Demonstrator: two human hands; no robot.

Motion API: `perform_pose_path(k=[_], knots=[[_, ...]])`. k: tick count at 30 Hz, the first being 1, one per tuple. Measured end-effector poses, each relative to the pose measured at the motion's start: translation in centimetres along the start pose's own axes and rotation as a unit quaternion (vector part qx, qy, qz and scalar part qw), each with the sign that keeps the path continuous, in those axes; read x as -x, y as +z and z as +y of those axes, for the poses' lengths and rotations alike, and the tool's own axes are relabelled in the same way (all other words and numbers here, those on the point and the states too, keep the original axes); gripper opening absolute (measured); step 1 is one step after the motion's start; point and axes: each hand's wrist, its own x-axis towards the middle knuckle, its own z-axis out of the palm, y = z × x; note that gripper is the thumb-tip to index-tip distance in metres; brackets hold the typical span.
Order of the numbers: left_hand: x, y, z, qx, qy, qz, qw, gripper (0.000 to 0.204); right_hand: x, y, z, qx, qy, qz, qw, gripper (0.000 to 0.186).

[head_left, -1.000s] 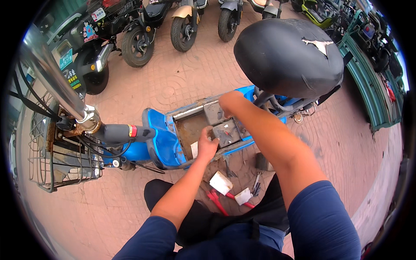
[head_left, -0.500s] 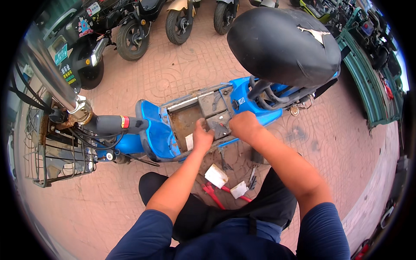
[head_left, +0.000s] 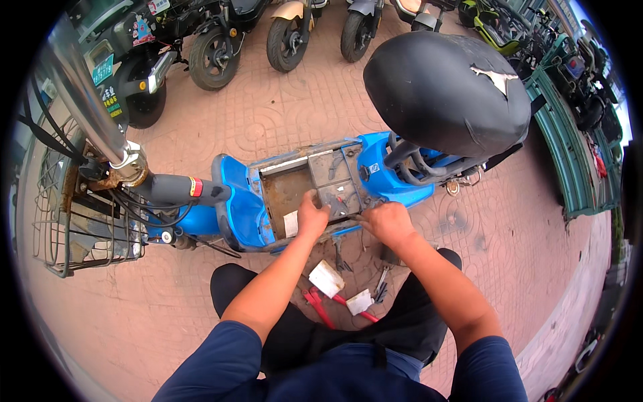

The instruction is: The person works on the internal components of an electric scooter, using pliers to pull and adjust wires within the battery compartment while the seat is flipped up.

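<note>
A blue electric scooter (head_left: 246,201) stands across in front of me, its floor compartment (head_left: 284,184) uncovered. Dusty dark-grey battery blocks (head_left: 335,194) fill the right part of that compartment; its left part shows a dirty brown bottom with a white paper piece (head_left: 291,224). My left hand (head_left: 312,216) rests against the left side of the near block, thumb and forefinger apart, the other fingers partly hidden. At the compartment's near right edge, my right hand (head_left: 388,221) is closed, with something thin and dark by its fingertips that I cannot make out.
On the paving between my knees lie red-handled cutters (head_left: 320,307), two white blocks (head_left: 327,279) (head_left: 360,302) and a small metal tool (head_left: 382,285). A torn black saddle (head_left: 445,94) overhangs at right, a wire basket (head_left: 87,234) at left. Parked scooters (head_left: 288,40) line the back.
My right hand has moved down and nearer to me, from over the battery's right side to the compartment's near edge. My left hand stays at the battery. The whole view has shifted slightly.
</note>
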Motion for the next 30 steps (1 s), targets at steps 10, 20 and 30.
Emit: perform_pose_path(k=[10, 20, 30], knots=[[-0.2, -0.7, -0.7, -0.001, 0.015, 0.002, 1.000, 0.056, -8.6, -3.3, -0.9, 0.034, 0.009, 0.036, 0.999, 0.010], [0.4, -1.4, 1.0, 0.028, -0.002, -0.037, 0.999, 0.062, -12.0, -3.8, -1.9, 0.074, 0.051, -0.093, 0.992, 0.015], [0.8, -1.3, 1.5, -0.007, 0.001, -0.017, 1.000, 0.061, -13.4, -3.9, -1.9, 0.117, -0.075, -0.152, 0.979, 0.016]])
